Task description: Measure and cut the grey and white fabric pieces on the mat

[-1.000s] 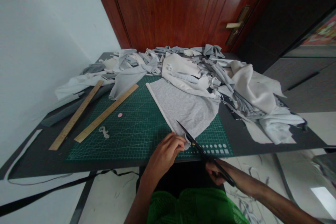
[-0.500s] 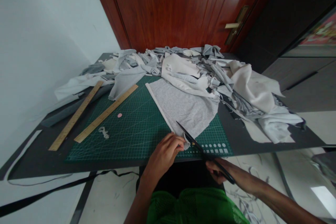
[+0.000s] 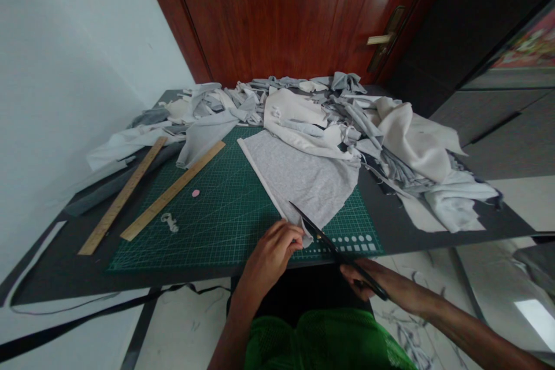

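Observation:
A light grey piece of fabric (image 3: 299, 170) with a pale strip along its left edge lies on the green cutting mat (image 3: 221, 208). My left hand (image 3: 280, 243) pinches the near corner of this fabric at the mat's front edge. Black scissors (image 3: 333, 251) are gripped in my right hand (image 3: 358, 280), just beyond the table's front edge. Their blades point away and to the left, at the fabric close to my left fingertips. Whether the lower blade is under the cloth is hard to make out.
Two wooden rulers (image 3: 124, 196) lie on the left, one partly on the mat. Nearby are a small pink disc (image 3: 196, 193) and a twist of white thread (image 3: 169, 222). Heaped grey and white fabric scraps (image 3: 416, 144) line the table's back and right side, before a wooden door (image 3: 277, 17).
The camera view has shifted slightly. Both hands, the scissors and the grey fabric keep nearly the same places relative to each other.

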### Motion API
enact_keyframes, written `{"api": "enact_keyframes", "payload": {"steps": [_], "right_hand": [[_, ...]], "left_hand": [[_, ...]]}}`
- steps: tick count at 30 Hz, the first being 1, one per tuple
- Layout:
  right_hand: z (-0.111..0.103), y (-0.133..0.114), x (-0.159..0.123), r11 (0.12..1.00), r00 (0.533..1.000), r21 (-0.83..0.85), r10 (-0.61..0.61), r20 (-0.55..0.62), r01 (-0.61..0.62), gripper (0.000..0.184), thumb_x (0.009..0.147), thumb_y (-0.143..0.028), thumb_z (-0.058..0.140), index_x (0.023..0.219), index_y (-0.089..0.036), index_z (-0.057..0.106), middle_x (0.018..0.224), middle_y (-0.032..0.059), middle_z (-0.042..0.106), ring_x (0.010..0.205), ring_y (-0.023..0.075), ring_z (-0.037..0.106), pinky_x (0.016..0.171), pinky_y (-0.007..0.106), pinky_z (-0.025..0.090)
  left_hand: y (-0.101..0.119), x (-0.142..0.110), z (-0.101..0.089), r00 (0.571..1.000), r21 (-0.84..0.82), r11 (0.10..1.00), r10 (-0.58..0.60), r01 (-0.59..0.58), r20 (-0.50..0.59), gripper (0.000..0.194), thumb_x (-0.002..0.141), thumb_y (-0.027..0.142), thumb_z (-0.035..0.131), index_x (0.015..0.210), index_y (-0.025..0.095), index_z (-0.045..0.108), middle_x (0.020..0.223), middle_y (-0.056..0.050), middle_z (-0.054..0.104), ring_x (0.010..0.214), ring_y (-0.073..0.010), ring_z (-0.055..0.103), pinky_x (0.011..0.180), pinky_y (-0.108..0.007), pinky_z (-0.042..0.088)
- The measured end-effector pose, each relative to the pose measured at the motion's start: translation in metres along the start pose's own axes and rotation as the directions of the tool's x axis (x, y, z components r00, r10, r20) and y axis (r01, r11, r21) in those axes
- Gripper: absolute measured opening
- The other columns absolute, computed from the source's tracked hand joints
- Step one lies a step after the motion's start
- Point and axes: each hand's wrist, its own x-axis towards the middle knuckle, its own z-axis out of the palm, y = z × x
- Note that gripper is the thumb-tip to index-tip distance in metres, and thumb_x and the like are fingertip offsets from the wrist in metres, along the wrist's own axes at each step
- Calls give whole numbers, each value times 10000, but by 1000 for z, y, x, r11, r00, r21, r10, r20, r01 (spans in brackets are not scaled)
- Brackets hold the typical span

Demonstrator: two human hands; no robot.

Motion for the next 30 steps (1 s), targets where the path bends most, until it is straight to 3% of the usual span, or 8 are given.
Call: {"api": "enact_keyframes", "payload": {"steps": [14,30], "right_hand": [[-1,-6,-2,1000,1000,-7,10,3,-10,728,776,-937,496,672,-217,478,646,-25,432,649,141,409,641,293,355],[-6,11,3,999,1000,-51,2,-9,-3,742,786,-953,470,681,-219,460,632,-33,433,622,130,396,623,289,342]], "left_hand": [[1,0,0,1000,10,1000,-9,9,9,135,1048,143,530,952,230,569,1087,-20,721,1118,-207,634,1040,-377,514],[-2,-1,2,1000,-7,1000,1,-1,-1,120,1045,148,546,962,229,579,1085,-15,723,1112,-195,641,1056,-377,521]]}}
